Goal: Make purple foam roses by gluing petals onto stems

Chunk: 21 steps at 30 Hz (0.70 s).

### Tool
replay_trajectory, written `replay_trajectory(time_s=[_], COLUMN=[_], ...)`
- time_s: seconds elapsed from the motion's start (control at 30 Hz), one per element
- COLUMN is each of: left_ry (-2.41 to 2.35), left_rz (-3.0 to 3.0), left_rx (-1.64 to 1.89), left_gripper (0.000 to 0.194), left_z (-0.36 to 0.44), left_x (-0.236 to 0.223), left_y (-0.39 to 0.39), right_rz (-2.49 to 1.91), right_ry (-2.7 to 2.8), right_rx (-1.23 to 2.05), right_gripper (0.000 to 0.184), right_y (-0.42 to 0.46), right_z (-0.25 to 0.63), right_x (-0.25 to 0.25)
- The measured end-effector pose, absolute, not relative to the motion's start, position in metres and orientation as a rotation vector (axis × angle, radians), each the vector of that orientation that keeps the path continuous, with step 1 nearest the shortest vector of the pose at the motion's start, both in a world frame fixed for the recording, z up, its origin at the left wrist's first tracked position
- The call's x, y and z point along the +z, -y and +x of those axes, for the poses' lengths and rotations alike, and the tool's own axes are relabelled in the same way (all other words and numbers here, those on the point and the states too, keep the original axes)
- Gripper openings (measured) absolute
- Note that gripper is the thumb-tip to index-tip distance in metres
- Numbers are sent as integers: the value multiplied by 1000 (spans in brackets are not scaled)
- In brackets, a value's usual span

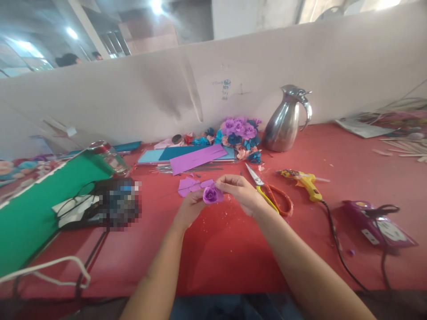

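The person's L hand (191,205) holds a round purple paper rose (211,194), R hand (237,190) pinches its petal rim, over red worktop (230,262), btwn front & back edges. Prob. petal-shaping; next needs gentle grip.

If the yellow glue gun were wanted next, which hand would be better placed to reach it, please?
Probably the right hand: it is nearer the yellow glue gun, beyond the scissors; the left hand is farther off, at the purple paper rose.
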<state>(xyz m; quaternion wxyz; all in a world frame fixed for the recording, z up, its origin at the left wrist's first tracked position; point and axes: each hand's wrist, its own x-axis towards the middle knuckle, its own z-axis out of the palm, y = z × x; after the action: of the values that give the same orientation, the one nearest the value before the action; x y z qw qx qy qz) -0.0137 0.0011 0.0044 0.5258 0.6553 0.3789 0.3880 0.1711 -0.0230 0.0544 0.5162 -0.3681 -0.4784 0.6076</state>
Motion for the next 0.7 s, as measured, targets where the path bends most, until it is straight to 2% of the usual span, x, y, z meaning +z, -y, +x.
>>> replay_trajectory(time_s=[0.13, 0.3, 0.7], left_ry=[-898, -912, -897], left_rz=[1554, 1563, 1571], left_rx=[913, 908, 894], left_gripper=[22, 22, 23], left_z=[-17, -18, -14], left_x=[-3, -3, 10], left_y=[-3, -2, 1], right_rz=[-888, -864, -948], right_ry=[1193, 1191, 1268], right_rx=[1437, 1589, 1472], right_gripper=[28, 31, 29], right_y=[22, 21, 23], right_z=[173, 177, 174], right_x=[52, 52, 56])
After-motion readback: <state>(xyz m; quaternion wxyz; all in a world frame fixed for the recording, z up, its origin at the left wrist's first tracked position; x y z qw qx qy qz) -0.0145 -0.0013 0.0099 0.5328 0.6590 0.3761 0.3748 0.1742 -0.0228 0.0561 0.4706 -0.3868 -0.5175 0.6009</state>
